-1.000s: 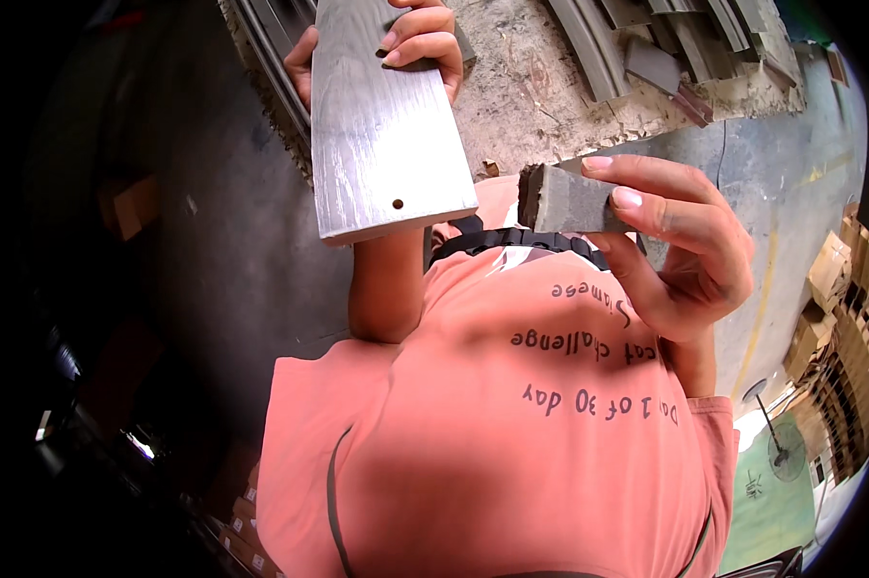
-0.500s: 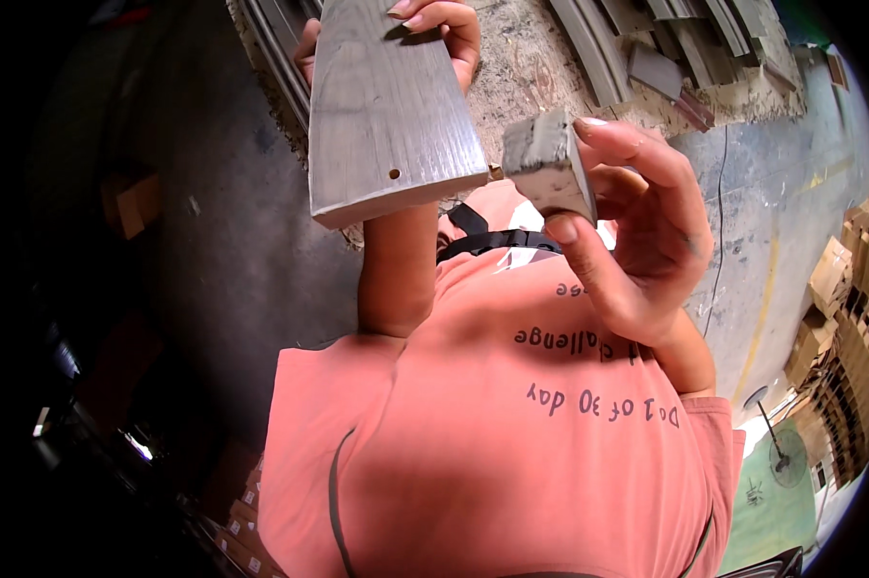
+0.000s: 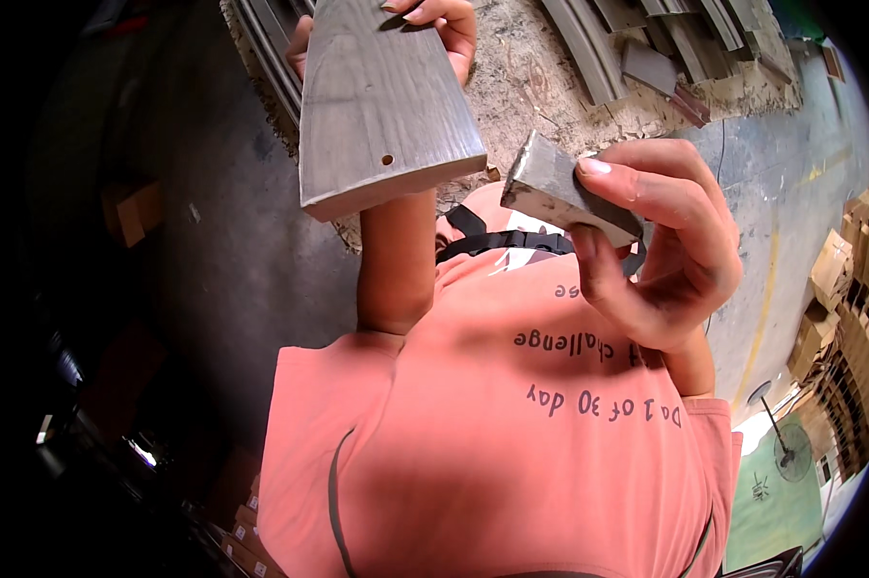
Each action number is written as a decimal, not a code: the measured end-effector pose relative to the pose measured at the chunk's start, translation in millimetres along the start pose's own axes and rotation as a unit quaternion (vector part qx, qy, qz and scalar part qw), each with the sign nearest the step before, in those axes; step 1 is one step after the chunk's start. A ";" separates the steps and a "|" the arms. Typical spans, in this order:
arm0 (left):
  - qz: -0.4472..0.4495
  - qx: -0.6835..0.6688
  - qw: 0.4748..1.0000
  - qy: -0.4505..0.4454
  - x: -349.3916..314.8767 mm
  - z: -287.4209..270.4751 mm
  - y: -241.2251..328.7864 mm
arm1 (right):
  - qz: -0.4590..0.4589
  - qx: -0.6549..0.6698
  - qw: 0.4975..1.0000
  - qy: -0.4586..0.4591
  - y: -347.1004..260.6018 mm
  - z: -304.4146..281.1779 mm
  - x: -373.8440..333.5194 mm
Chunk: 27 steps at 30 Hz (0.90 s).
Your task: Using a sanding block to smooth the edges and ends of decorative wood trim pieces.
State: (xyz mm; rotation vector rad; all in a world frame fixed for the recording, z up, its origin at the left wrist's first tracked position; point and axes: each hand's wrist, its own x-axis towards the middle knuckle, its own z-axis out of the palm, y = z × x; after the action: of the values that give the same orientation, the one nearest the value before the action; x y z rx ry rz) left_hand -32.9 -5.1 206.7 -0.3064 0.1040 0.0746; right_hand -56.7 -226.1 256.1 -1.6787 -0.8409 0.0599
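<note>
My left hand (image 3: 449, 29) grips a grey wood-grain board (image 3: 386, 106) near its far end, fingers over the right edge and part of the hand showing on the left. The board's near end points toward me and has one small round hole. Just right of that end, my right hand (image 3: 670, 236) pinches a small grey block (image 3: 564, 183) between thumb and fingers. The block is worn and scuffed, with a pale, rough end, and looks like a sanding block. It is held tilted, a short gap away from the board.
Beyond the hands stands a rough, splattered work surface (image 3: 521, 72) with several grey strips (image 3: 588, 48) at its right and more along its left edge. Cardboard boxes (image 3: 131, 210) sit on the floor at left. At right are stacked cartons (image 3: 829, 270) and a standing fan (image 3: 791, 453).
My right hand has shifted right and slightly down, turning the block so its long side now shows. The board has moved slightly left and up, still in my left hand.
</note>
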 end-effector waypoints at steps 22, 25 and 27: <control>0.000 0.008 1.000 0.001 0.0 -2.9 4.7 | -0.019 0.005 1.000 -0.012 8.0 11.8 6.6; 0.003 0.012 1.000 -0.007 0.1 -6.7 7.8 | -0.003 -0.004 0.999 -0.046 4.1 4.3 3.5; 0.011 0.018 1.000 -0.010 0.9 -9.9 9.1 | 0.010 0.025 0.999 -0.020 5.0 1.8 2.8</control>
State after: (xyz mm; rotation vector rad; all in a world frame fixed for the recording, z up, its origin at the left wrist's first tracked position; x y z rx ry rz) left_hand -33.7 0.6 194.5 -0.2686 0.0878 0.0970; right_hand -53.0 -223.2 252.3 -1.6431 -0.8474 0.1279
